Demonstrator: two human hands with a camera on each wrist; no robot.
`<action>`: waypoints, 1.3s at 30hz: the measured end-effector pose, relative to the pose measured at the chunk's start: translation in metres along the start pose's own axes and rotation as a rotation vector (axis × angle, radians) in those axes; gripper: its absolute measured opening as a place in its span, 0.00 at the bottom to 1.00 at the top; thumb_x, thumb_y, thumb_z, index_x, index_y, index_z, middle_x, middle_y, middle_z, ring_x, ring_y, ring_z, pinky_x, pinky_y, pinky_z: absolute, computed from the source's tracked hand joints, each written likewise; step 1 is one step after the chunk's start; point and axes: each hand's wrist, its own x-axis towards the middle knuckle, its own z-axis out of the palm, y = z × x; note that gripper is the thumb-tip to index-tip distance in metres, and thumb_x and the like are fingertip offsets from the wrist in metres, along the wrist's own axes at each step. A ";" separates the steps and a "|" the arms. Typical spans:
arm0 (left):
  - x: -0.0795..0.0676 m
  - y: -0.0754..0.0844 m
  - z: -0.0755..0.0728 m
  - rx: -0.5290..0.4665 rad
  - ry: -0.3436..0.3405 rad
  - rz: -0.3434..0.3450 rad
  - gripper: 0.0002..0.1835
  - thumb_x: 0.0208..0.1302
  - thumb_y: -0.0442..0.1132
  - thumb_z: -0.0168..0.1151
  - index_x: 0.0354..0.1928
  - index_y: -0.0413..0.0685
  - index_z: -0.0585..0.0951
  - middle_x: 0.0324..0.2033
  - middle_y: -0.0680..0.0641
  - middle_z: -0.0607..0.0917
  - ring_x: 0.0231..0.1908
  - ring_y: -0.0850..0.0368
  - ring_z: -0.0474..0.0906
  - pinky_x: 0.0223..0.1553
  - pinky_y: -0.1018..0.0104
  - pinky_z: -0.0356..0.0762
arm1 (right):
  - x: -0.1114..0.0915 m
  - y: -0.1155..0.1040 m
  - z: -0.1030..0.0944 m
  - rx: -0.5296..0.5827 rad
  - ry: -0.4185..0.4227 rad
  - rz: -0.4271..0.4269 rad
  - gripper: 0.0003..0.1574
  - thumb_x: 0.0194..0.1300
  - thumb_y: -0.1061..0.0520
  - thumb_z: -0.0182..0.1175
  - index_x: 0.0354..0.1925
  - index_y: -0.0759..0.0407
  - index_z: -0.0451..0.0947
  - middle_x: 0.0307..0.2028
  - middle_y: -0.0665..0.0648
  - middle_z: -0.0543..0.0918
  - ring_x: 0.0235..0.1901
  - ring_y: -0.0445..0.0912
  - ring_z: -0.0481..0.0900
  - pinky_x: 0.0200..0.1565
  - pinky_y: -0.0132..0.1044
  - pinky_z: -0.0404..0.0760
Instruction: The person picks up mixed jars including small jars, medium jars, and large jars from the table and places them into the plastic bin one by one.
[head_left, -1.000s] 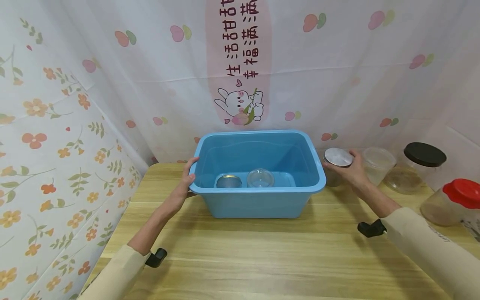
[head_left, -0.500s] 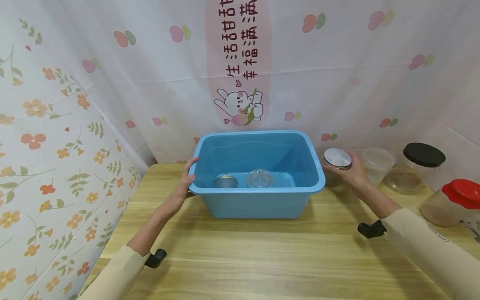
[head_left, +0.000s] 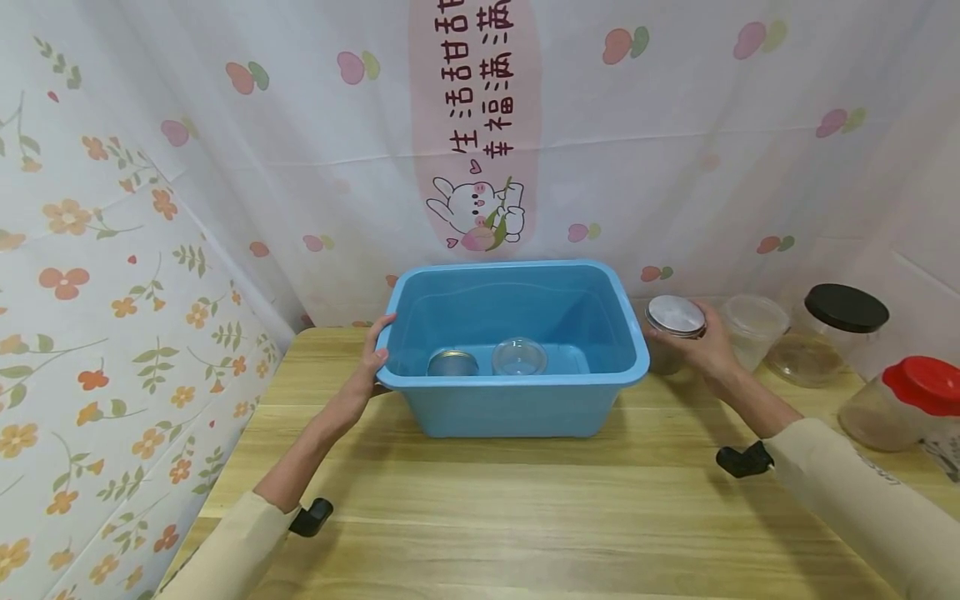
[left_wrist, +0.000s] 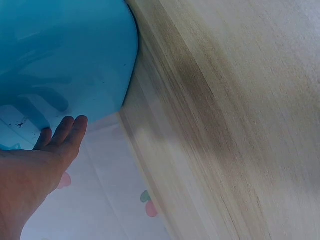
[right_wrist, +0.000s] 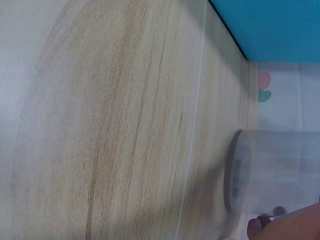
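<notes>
A blue plastic tub stands on the wooden table. At its left end my left hand grips the rim; in the left wrist view the fingers lie against its outer wall. Inside the tub are a round thing with a gold-coloured rim and a clear round container. Beside the tub's right end, my right hand holds a clear jar with a silver lid near its top. The right wrist view shows the jar's clear side and base at the table.
Right of the held jar stand a translucent container, a clear jar with a black lid and one with a red lid. A printed curtain hangs close behind the wooden table and along its left side.
The gold-rimmed thing in the tub has shifted slightly left since the first frame. Both hands keep nearly the same places, and the silver-lidded jar stays beside the tub.
</notes>
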 end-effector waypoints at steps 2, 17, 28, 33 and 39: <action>0.000 0.000 0.000 -0.003 0.001 -0.001 0.35 0.74 0.53 0.33 0.80 0.64 0.42 0.77 0.40 0.40 0.70 0.26 0.50 0.60 0.26 0.58 | 0.000 0.000 0.000 0.003 0.010 -0.012 0.56 0.64 0.58 0.72 0.76 0.68 0.47 0.67 0.69 0.61 0.61 0.59 0.64 0.59 0.42 0.68; 0.001 -0.001 -0.001 -0.005 -0.002 0.007 0.34 0.74 0.54 0.32 0.80 0.64 0.42 0.77 0.39 0.40 0.69 0.26 0.52 0.58 0.24 0.58 | -0.009 -0.011 -0.003 -0.006 -0.014 -0.052 0.57 0.64 0.56 0.73 0.77 0.65 0.49 0.66 0.67 0.62 0.59 0.54 0.65 0.45 0.23 0.72; 0.001 -0.001 0.000 -0.010 0.000 0.002 0.34 0.75 0.54 0.32 0.80 0.64 0.42 0.77 0.39 0.41 0.69 0.24 0.52 0.58 0.25 0.59 | -0.015 -0.017 -0.009 -0.030 -0.014 -0.064 0.58 0.64 0.55 0.72 0.78 0.63 0.48 0.67 0.68 0.62 0.60 0.57 0.65 0.45 0.21 0.72; 0.001 -0.001 0.000 -0.007 0.000 0.004 0.34 0.75 0.54 0.32 0.80 0.64 0.42 0.77 0.39 0.41 0.69 0.25 0.52 0.58 0.25 0.59 | -0.017 -0.020 -0.013 -0.032 -0.007 -0.059 0.57 0.66 0.54 0.71 0.79 0.63 0.47 0.68 0.69 0.61 0.62 0.60 0.64 0.46 0.20 0.71; 0.000 -0.002 0.000 0.002 0.002 0.006 0.34 0.75 0.54 0.32 0.80 0.63 0.42 0.77 0.39 0.40 0.69 0.25 0.53 0.58 0.24 0.59 | -0.019 -0.023 -0.019 -0.023 -0.006 -0.048 0.57 0.67 0.53 0.70 0.79 0.62 0.45 0.69 0.69 0.59 0.62 0.60 0.63 0.46 0.21 0.72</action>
